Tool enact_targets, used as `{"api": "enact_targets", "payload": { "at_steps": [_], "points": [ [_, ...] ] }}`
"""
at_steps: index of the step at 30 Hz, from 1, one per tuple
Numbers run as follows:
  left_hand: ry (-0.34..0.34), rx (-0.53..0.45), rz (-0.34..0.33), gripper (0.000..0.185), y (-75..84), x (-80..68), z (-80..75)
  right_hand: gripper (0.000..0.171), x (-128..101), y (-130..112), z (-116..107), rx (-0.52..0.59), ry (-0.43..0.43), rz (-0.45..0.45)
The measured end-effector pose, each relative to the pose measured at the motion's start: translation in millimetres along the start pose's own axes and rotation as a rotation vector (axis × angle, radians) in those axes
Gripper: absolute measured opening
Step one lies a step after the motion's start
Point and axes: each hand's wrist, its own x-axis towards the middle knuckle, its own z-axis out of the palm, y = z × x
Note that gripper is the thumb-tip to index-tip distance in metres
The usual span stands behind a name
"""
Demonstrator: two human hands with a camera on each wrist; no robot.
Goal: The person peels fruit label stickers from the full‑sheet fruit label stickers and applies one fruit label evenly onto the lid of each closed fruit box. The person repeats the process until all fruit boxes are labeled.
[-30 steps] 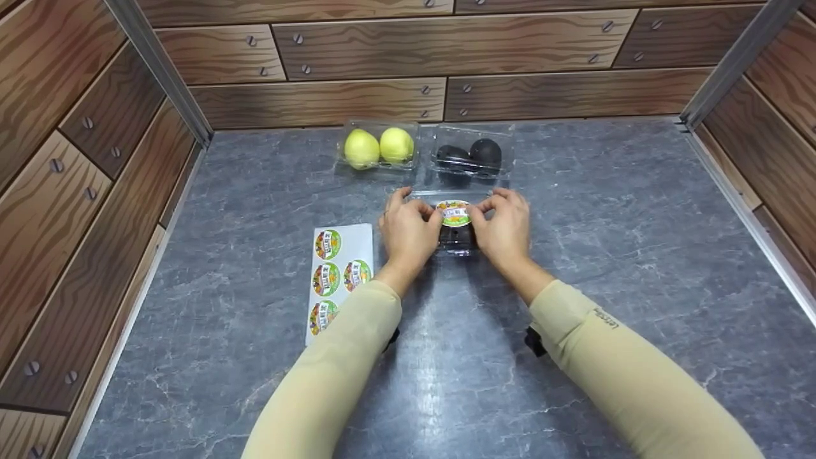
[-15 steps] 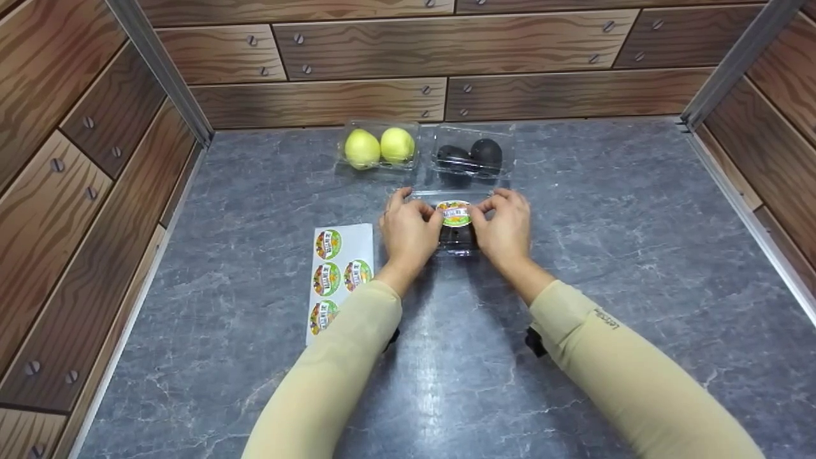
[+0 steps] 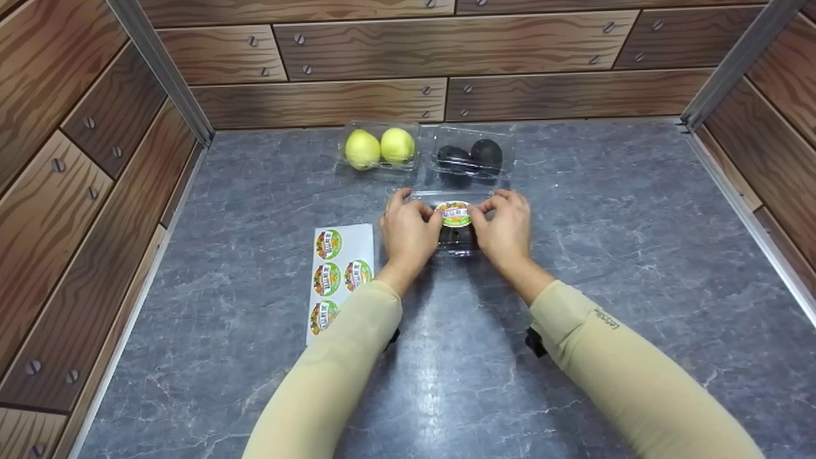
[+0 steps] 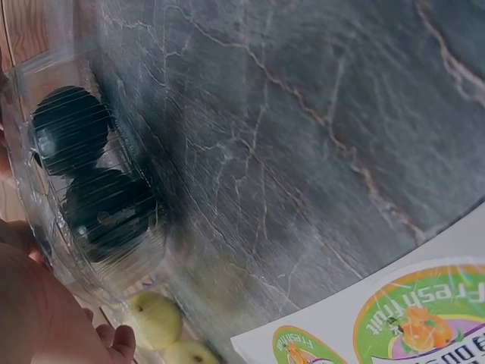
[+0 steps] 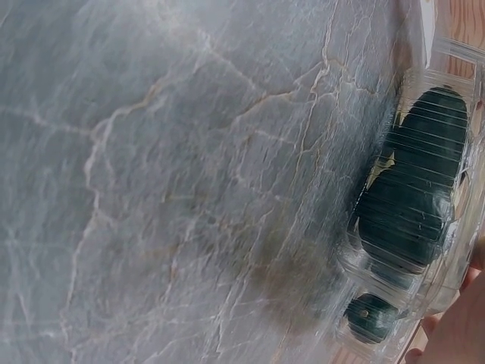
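Pinching the near side edges of a round fruit label (image 3: pixel 454 214), the left hand (image 3: pixel 408 233) and right hand (image 3: pixel 507 229) each bend thumb and forefinger close together, with other fingers reaching out along a clear box (image 3: pixel 458 252). The label is held over the box, text upright to the wearer; whether its underside touches the plastic all over, I cannot tell, and neither wrist view shows it. The box sits on the grey surface (image 3: pixel 637 255), midway between its left and right edges and well short of its far edge, with dark fruit (image 4: pixel 72 133) inside.

Over the last second very little has altered: both hands have kept their places, and the label shows only a slight shift at most. That suggests careful lining up or light pressing rather than carrying, with the label not yet let go.

Toward the far edge stand two more clear boxes, side by side: a box of yellow-green fruit (image 3: pixel 382 164) and, to its right, a box of dark fruit (image 3: pixel 475 134). A label sheet (image 3: pixel 358 239) lies on the left-edge side of the near box, partly covered by the left sleeve (image 3: pixel 331 376), four labels showing.
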Motion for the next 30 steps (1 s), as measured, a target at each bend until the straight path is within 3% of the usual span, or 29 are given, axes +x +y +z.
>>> {"api": "enact_targets", "payload": {
  "at_steps": [7, 12, 18, 23, 30],
  "points": [
    [0.002, 0.001, -0.002, 0.019, -1.0, 0.4, 0.2, 0.022, 0.0, 0.5, 0.1, 0.013, 0.007, 0.005],
    [0.038, -0.018, 0.013, 0.018, -1.5, 0.0, 0.3, 0.025, 1.2, 2.6, -0.5, 0.039, 0.024, 0.014],
    [0.072, -0.045, 0.003, 0.032, -1.2, 2.1, 0.8, 0.056, 5.0, 3.5, -5.2, 0.056, -0.027, 0.097],
    [0.032, -0.049, -0.045, 0.056, 1.2, 5.6, -0.7, 0.079, 7.0, 4.5, -7.2, 0.067, -0.085, 0.142],
    [-0.073, -0.022, -0.157, 0.076, 2.6, 11.2, -0.6, 0.087, 12.5, 6.0, -8.2, 0.022, -0.190, 0.193]
  ]
}}
